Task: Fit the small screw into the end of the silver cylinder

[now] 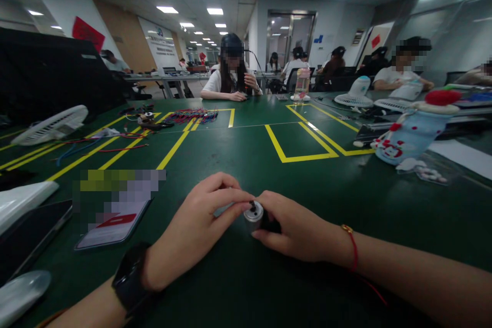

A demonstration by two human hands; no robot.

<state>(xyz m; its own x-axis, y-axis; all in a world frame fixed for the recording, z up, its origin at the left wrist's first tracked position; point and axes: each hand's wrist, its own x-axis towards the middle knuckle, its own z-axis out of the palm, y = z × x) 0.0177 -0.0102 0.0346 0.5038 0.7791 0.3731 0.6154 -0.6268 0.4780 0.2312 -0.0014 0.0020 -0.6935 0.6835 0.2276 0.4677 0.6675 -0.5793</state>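
Observation:
A small silver cylindrical motor sits between my two hands just above the green table. My right hand grips its body from the right side. My left hand, with a black watch on the wrist, pinches at the motor's top end where a dark shaft shows. A red string bracelet circles my right wrist.
A phone lies to the left, with a dark tablet beyond it. White fans and coloured wires lie further back. A pale blue bottle lies on its side at right. Other people sit at the far side.

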